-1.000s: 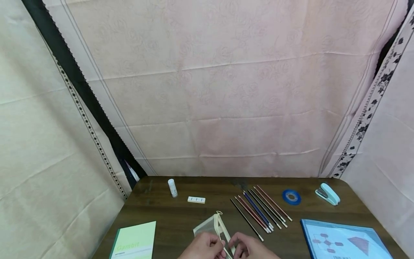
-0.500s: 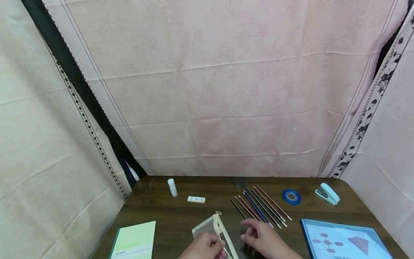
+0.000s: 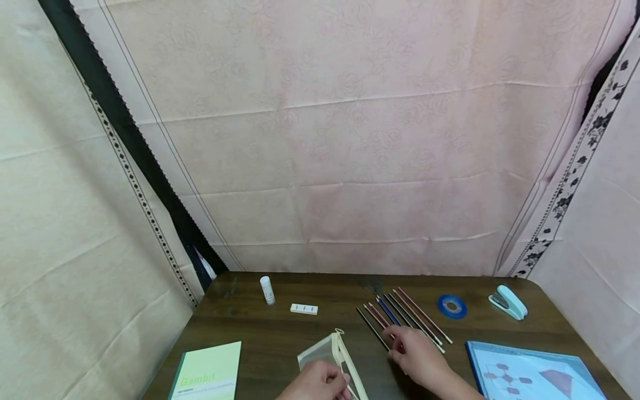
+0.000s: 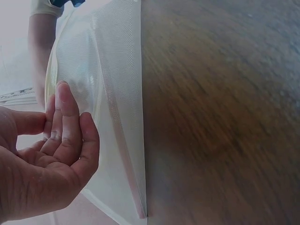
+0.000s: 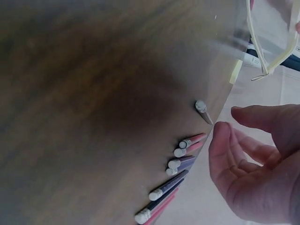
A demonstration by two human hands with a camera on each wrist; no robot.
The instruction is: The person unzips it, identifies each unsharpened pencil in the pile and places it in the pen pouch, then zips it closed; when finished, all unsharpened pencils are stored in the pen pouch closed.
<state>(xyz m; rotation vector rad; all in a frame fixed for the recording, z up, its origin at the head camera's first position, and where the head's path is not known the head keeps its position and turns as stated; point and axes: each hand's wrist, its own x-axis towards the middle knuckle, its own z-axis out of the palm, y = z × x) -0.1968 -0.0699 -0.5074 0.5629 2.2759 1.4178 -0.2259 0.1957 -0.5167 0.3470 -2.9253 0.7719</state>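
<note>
My left hand (image 3: 320, 380) pinches the opening edge of a whitish mesh zip pouch (image 3: 316, 351), held tilted at the front of the table. Through the mesh in the left wrist view, a reddish pencil (image 4: 121, 145) shows inside the pouch. My right hand (image 3: 419, 355) hovers over the lower ends of a row of pencils (image 3: 422, 314), partly covering them. In the right wrist view its thumb and fingers are parted, with nothing between them. A lone dark pencil (image 5: 202, 111) lies nearest the fingertips, beside red, blue and dark pencils (image 5: 161, 189) with white ends.
On the wooden table (image 3: 260, 328) stand or lie a glue stick (image 3: 267, 290), a white eraser (image 3: 303, 309), blue tape (image 3: 462, 306) and a light blue stapler (image 3: 510, 303). A green notebook (image 3: 207, 369) is at left, a blue folder (image 3: 535, 375) at right.
My right hand has left the pouch opening and moved right and away from me, over the pencils. The left hand stays at the pouch.
</note>
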